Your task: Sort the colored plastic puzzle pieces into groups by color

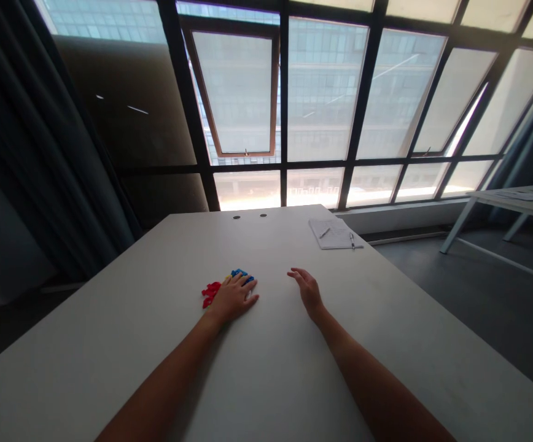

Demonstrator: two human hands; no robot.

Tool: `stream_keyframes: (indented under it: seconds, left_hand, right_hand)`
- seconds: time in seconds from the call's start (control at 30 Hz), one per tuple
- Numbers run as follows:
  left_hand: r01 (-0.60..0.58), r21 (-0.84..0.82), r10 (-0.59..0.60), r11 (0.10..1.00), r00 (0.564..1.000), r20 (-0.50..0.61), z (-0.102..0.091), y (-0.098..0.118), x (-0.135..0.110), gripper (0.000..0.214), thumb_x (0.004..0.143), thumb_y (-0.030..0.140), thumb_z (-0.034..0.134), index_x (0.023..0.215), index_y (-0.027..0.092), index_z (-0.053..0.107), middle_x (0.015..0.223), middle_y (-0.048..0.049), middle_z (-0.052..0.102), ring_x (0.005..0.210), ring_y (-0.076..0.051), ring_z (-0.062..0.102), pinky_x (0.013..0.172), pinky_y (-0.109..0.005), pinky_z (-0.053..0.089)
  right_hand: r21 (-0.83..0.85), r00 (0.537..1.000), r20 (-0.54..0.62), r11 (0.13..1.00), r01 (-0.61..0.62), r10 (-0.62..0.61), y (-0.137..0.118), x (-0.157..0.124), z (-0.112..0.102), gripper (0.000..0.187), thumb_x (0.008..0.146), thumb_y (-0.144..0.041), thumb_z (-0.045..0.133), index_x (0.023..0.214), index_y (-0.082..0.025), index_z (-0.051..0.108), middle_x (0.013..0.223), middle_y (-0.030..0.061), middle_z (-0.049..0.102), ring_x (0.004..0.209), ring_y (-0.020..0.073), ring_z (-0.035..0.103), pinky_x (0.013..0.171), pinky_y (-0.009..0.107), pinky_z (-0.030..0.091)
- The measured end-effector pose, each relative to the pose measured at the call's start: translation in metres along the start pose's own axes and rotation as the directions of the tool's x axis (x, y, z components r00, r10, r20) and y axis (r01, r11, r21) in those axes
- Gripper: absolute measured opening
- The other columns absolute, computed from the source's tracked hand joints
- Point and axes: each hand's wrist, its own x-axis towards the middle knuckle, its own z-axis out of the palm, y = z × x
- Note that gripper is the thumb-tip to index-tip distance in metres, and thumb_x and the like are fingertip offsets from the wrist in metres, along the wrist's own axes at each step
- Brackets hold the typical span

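My left hand (233,299) lies spread over a small pile of coloured pieces on the white table (266,368). Red pieces (210,292) stick out on its left side, and blue pieces (239,272) show beyond and between the fingertips. A bit of yellow is visible near the knuckles. The palm hides the rest of the pile, and the pieces are too small to name. To the right, apart from the pile, my right hand (309,291) is held over the table with its fingers stretched out and nothing in it.
Sheets of paper (333,239) with two pens lie near the table's right edge. Two dark round cable holes (263,215) sit at the far edge. A second table (524,199) stands at the right. Windows and a dark curtain (31,123) are beyond.
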Motion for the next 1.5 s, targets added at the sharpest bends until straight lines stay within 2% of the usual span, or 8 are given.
stream_keyframes:
  seconds: [0.3,0.57,0.73,0.9,1.1,1.23,1.37,1.5]
  left_hand:
    - [-0.101,-0.009,0.102,0.995,0.994,0.042,-0.029,-0.056,-0.005,0.042,0.098,0.050,0.049,0.130,0.029,0.068,0.146,-0.0096,0.057,0.131,-0.034,0.054,0.112,-0.051,0.042]
    - [-0.045,0.047,0.048,0.998,0.997,-0.065,-0.019,0.005,-0.036,0.051,0.098,0.055,0.048,0.142,0.031,0.058,0.155,-0.0072,0.048,0.141,-0.033,0.045,0.118,-0.055,0.033]
    - [-0.053,0.076,0.062,0.996,0.992,-0.110,-0.022,0.002,-0.035,0.044,0.101,0.046,0.047,0.139,0.028,0.060,0.152,-0.0087,0.052,0.140,-0.033,0.045,0.120,-0.057,0.027]
    - [-0.029,0.034,0.035,0.999,0.977,-0.211,-0.038,0.012,-0.023,0.036,0.102,0.038,0.046,0.127,0.023,0.067,0.133,-0.0106,0.066,0.132,-0.030,0.054,0.118,-0.054,0.033]
    - [-0.169,-0.123,0.145,0.978,0.973,-0.178,-0.010,0.065,-0.055,0.040,0.099,0.041,0.050,0.135,0.026,0.062,0.138,-0.0078,0.065,0.128,-0.026,0.059,0.111,-0.046,0.046]
    - [-0.065,-0.158,0.030,0.985,0.975,-0.218,-0.009,0.074,-0.065,0.031,0.099,0.029,0.047,0.121,0.023,0.068,0.117,-0.0087,0.074,0.109,-0.024,0.069,0.098,-0.041,0.054]
    - [-0.070,-0.169,0.044,0.983,0.988,-0.149,-0.017,0.077,-0.076,0.025,0.098,0.024,0.047,0.103,0.025,0.071,0.102,-0.0047,0.077,0.096,-0.021,0.071,0.091,-0.036,0.056]
    - [-0.047,-0.223,0.006,0.974,0.984,-0.180,-0.014,0.079,-0.095,0.028,0.098,0.021,0.047,0.112,0.027,0.070,0.121,-0.0031,0.074,0.112,-0.020,0.069,0.101,-0.036,0.053]
  right_hand:
    - [-0.031,0.998,0.062,0.999,0.016,-0.014,0.005,0.001,0.003,0.038,0.088,-0.052,0.057,0.106,-0.022,0.072,0.101,0.0096,0.079,0.104,0.0293,0.071,0.095,0.044,0.053]
    - [-0.094,0.993,0.118,0.995,0.038,-0.026,0.013,0.001,0.005,0.035,0.090,-0.049,0.057,0.107,-0.023,0.072,0.100,0.0075,0.079,0.101,0.0267,0.072,0.093,0.041,0.053]
    - [-0.164,0.991,0.126,0.984,0.067,-0.046,0.014,0.001,0.004,0.034,0.092,-0.046,0.053,0.108,-0.023,0.072,0.100,0.0065,0.079,0.100,0.0254,0.072,0.092,0.039,0.054]
    - [-0.248,0.992,0.106,0.964,0.096,-0.072,0.009,-0.001,0.006,0.034,0.090,-0.047,0.053,0.102,-0.023,0.074,0.095,0.0063,0.079,0.091,0.0264,0.073,0.087,0.040,0.054]
    - [-0.280,0.992,0.088,0.953,0.113,-0.092,0.003,-0.005,0.008,0.032,0.089,-0.046,0.052,0.095,-0.025,0.074,0.089,0.0059,0.079,0.087,0.0256,0.074,0.083,0.038,0.055]
    - [-0.287,0.994,0.074,0.953,0.100,-0.082,-0.002,-0.009,0.008,0.033,0.088,-0.043,0.048,0.093,-0.023,0.073,0.081,0.0066,0.077,0.079,0.0254,0.074,0.077,0.037,0.055]
    - [-0.326,0.989,0.124,0.939,0.112,-0.076,-0.012,-0.028,0.002,0.027,0.086,-0.039,0.051,0.087,-0.024,0.074,0.076,0.0058,0.076,0.074,0.0266,0.073,0.074,0.038,0.055]
    - [-0.392,0.951,0.289,0.893,0.220,-0.107,-0.021,-0.066,-0.020,0.022,0.089,-0.034,0.055,0.089,-0.027,0.075,0.082,0.0051,0.077,0.080,0.0270,0.073,0.078,0.039,0.055]
